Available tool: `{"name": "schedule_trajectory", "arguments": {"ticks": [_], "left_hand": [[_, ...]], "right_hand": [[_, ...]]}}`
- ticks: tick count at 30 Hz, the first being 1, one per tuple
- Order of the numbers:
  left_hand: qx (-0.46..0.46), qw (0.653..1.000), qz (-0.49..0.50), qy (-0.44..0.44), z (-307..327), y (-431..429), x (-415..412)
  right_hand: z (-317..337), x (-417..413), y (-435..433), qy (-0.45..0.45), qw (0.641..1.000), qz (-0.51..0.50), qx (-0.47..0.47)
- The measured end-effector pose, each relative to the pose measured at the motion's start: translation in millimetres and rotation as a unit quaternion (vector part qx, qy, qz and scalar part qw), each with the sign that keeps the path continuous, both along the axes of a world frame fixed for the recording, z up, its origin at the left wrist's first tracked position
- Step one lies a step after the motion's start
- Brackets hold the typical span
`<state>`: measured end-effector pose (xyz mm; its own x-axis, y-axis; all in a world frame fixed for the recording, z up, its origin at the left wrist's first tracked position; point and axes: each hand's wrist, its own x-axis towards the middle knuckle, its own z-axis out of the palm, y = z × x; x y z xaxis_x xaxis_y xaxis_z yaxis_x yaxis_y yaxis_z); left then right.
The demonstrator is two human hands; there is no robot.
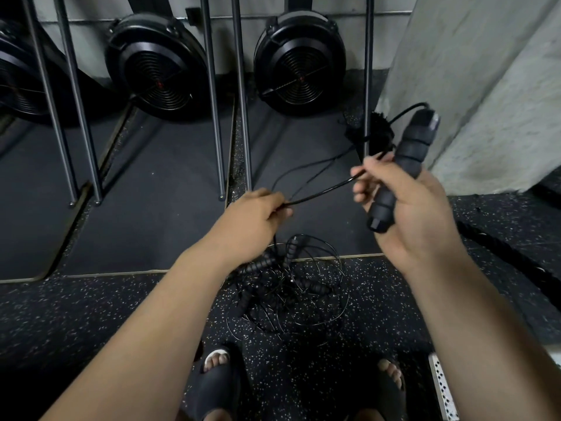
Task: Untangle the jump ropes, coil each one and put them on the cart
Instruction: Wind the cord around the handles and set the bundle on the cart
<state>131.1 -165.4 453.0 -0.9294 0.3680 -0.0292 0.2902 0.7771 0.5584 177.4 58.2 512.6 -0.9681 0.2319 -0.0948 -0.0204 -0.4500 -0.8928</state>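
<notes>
Untangling is judged barely begun: one foam handle point(403, 174) is gripped in the right hand point(403, 205), its cord point(321, 192) is pinched by the left hand point(252, 220), the tangled ropes point(288, 287) are left heaped on the floor point(91, 314), uncoiled, and no cart is seen.

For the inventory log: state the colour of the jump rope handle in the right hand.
Black, ribbed foam handle, clearest in the head view.
</notes>
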Motion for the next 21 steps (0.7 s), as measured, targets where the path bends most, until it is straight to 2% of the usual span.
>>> {"name": "schedule_trajectory", "arguments": {"ticks": [6, 10, 15, 21], "left_hand": [[-0.013, 0.999, 0.030, -0.041, -5.3, -5.2, -1.4], [0.011, 0.999, 0.010, -0.051, 1.4, 11.1, 8.8], [0.067, 0.997, -0.028, -0.018, 9.4, 30.5, 17.8], [0.096, 0.993, -0.069, 0.003, 13.5, 33.4, 24.3]], "right_hand": [[2.5, -3.3, 11.4, 0.013, 0.997, -0.036, -0.070], [-0.2, -4.6, 10.2, -0.010, 0.997, -0.013, -0.071], [-12.8, -2.9, -5.2, -0.065, 0.996, 0.041, 0.045], [-20.6, -2.2, -10.8, -0.064, 0.981, 0.060, 0.170]]}}
